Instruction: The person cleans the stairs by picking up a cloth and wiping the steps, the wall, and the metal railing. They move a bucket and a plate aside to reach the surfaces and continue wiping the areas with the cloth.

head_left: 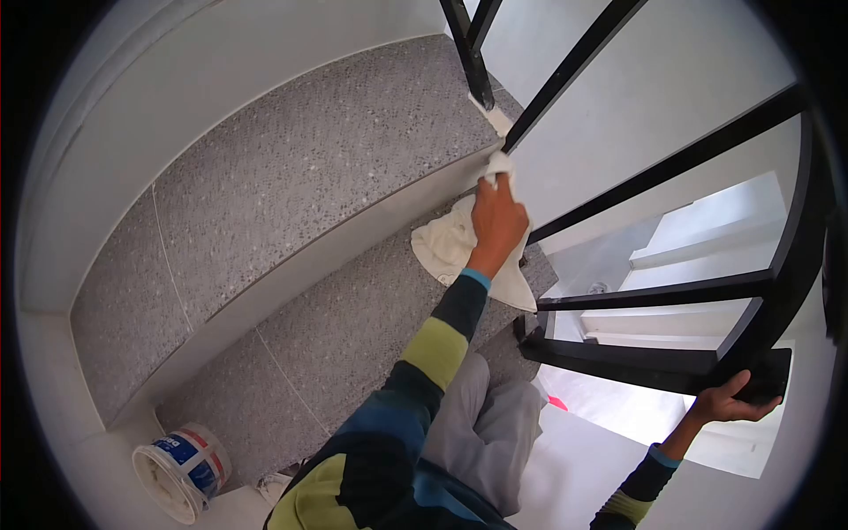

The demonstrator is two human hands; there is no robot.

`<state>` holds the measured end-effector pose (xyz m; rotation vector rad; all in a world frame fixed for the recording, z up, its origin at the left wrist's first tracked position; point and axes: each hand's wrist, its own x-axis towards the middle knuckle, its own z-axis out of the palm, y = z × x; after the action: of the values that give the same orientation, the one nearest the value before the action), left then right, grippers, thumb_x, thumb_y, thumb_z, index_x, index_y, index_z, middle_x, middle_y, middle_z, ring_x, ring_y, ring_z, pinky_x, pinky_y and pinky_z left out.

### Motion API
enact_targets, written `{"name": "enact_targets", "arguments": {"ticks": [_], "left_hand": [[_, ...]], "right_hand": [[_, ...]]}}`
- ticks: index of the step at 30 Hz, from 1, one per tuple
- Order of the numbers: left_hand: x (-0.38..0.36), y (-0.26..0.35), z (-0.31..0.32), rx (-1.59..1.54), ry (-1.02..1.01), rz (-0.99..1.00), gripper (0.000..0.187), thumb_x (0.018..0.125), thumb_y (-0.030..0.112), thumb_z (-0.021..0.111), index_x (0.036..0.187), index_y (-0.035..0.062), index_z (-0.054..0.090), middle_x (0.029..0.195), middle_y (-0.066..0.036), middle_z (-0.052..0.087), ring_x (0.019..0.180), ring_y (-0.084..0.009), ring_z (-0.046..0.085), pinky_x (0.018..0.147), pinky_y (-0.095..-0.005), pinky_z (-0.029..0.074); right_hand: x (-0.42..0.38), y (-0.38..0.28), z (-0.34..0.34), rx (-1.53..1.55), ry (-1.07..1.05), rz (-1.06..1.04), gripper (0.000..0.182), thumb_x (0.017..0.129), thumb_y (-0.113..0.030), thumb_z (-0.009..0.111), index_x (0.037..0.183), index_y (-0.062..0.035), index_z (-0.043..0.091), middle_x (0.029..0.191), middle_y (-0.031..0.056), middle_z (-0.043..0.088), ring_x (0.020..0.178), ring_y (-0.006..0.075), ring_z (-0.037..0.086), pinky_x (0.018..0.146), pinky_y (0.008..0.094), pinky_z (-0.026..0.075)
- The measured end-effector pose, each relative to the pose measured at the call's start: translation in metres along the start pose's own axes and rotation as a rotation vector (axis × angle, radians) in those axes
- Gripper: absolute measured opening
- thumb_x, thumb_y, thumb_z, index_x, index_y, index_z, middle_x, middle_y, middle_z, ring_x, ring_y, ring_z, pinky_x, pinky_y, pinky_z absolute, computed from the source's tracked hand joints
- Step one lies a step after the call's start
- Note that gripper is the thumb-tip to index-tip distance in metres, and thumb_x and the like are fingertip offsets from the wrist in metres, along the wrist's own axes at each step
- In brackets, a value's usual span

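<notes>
My left hand is closed on a white cloth, pinching a bunched part of it at the foot of a black baluster. The rest of the cloth spreads over the speckled grey stair tread and hangs toward its railing side. Over at the right, my right hand grips the black handrail, its fingers partly hidden behind it.
A white paint bucket with a blue and red label stands at the lower left against the wall. The higher tread curves along a white wall. Black railing bars border the right side, with a lower level visible through them.
</notes>
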<state>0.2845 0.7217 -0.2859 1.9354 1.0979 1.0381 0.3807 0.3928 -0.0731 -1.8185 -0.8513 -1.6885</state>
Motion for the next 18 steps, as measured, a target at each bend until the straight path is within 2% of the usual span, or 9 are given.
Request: {"name": "enact_targets", "arguments": {"ticks": [1,3,5,6,7,10,14,16,18], "left_hand": [[-0.011,-0.008,0.001,0.026,-0.045,-0.046,0.057,0.069,0.007,0.052,0.123,-0.0022,0.036,0.105,-0.031,0.044,0.095,-0.0438,0.050,0.078,-0.0463,0.044],[-0.016,-0.017,-0.004,0.043,0.001,-0.014,0.055,0.069,0.008,0.053,0.121,-0.0018,0.037,0.105,-0.031,0.043,0.095,-0.0440,0.050,0.077,-0.0461,0.044],[-0.019,-0.021,-0.015,0.006,-0.210,-0.126,0.055,0.069,0.009,0.053,0.121,-0.0014,0.037,0.106,-0.031,0.043,0.097,-0.0444,0.049,0.077,-0.0463,0.044],[-0.020,-0.017,-0.018,-0.015,-0.086,-0.025,0.054,0.067,0.007,0.057,0.118,-0.0014,0.040,0.103,-0.027,0.044,0.095,-0.0412,0.049,0.077,-0.0456,0.044],[-0.017,-0.013,-0.019,-0.017,-0.087,-0.025,0.054,0.067,0.007,0.057,0.118,-0.0014,0.040,0.103,-0.027,0.044,0.095,-0.0412,0.049,0.077,-0.0456,0.044],[-0.004,-0.010,-0.009,0.003,0.118,0.097,0.051,0.066,0.005,0.053,0.116,-0.0014,0.043,0.097,-0.024,0.043,0.087,-0.0398,0.049,0.074,-0.0457,0.043],[-0.009,-0.025,0.000,0.017,0.009,0.050,0.054,0.068,0.007,0.053,0.120,0.0001,0.040,0.099,-0.025,0.043,0.091,-0.0428,0.048,0.075,-0.0465,0.043],[-0.016,-0.028,-0.010,0.000,-0.117,-0.061,0.052,0.068,0.007,0.053,0.118,0.0005,0.041,0.100,-0.025,0.043,0.092,-0.0433,0.048,0.077,-0.0462,0.043],[-0.012,-0.029,-0.009,-0.021,-0.043,0.002,0.052,0.069,0.007,0.053,0.119,0.0003,0.041,0.100,-0.025,0.044,0.093,-0.0431,0.048,0.078,-0.0460,0.042]], "right_hand": [[-0.001,0.001,-0.002,0.011,-0.005,0.011,0.065,0.081,-0.025,0.062,0.131,-0.0052,0.025,0.126,0.0182,0.030,0.109,0.0300,0.045,0.093,0.0373,0.042],[-0.002,-0.001,0.000,0.027,0.000,0.026,0.065,0.081,-0.025,0.062,0.131,-0.0051,0.025,0.126,0.0181,0.030,0.110,0.0302,0.044,0.093,0.0372,0.042],[-0.001,-0.008,-0.002,0.022,-0.007,0.058,0.066,0.081,-0.025,0.062,0.131,-0.0047,0.025,0.126,0.0181,0.030,0.111,0.0306,0.043,0.095,0.0375,0.040],[0.000,-0.009,-0.001,0.022,-0.006,0.056,0.066,0.081,-0.025,0.062,0.131,-0.0047,0.025,0.126,0.0181,0.030,0.111,0.0306,0.043,0.095,0.0375,0.040],[0.000,-0.009,0.000,0.055,-0.005,0.054,0.066,0.081,-0.025,0.062,0.131,-0.0046,0.024,0.127,0.0183,0.030,0.111,0.0307,0.043,0.095,0.0376,0.040],[-0.001,-0.011,0.000,0.077,-0.008,0.059,0.066,0.081,-0.026,0.062,0.131,-0.0044,0.024,0.127,0.0185,0.030,0.112,0.0305,0.043,0.096,0.0377,0.039],[0.000,-0.003,-0.002,0.003,0.006,0.006,0.067,0.081,-0.027,0.063,0.131,-0.0043,0.025,0.127,0.0184,0.031,0.112,0.0304,0.043,0.096,0.0376,0.039],[-0.002,-0.001,-0.003,0.030,0.006,0.023,0.067,0.081,-0.027,0.063,0.131,-0.0043,0.025,0.127,0.0184,0.032,0.112,0.0304,0.043,0.096,0.0377,0.038],[-0.002,-0.002,0.001,0.065,0.011,0.034,0.066,0.081,-0.026,0.062,0.131,-0.0043,0.025,0.127,0.0183,0.032,0.112,0.0305,0.043,0.096,0.0377,0.038]]}}
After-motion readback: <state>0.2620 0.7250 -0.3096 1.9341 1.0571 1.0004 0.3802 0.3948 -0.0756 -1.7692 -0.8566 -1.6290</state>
